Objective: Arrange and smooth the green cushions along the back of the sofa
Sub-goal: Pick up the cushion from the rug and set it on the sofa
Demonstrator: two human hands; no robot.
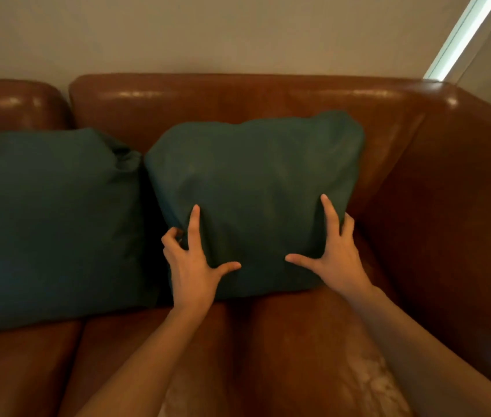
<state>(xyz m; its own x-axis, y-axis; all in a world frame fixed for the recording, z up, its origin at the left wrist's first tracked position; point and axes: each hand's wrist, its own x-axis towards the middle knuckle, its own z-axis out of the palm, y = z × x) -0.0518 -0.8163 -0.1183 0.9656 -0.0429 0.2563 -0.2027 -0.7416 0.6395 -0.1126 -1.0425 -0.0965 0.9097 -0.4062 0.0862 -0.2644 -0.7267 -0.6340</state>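
Two dark green cushions lean against the back of a brown leather sofa (238, 97). The right cushion (256, 176) stands in the middle of the view, its top edge a little rumpled. My left hand (191, 266) holds its lower left side, index finger and thumb spread on the front face and the other fingers curled round the edge. My right hand (332, 254) mirrors this on the lower right side, its outer fingers wrapped behind the edge. The left cushion (48, 221) sits beside it, touching it, untouched by either hand.
The sofa's right armrest (463, 191) rises close to the held cushion, leaving a narrow gap. The seat (283, 341) lies below my forearms. A second back section (12, 103) is at far left. A bright window strip (460, 37) cuts the wall at top right.
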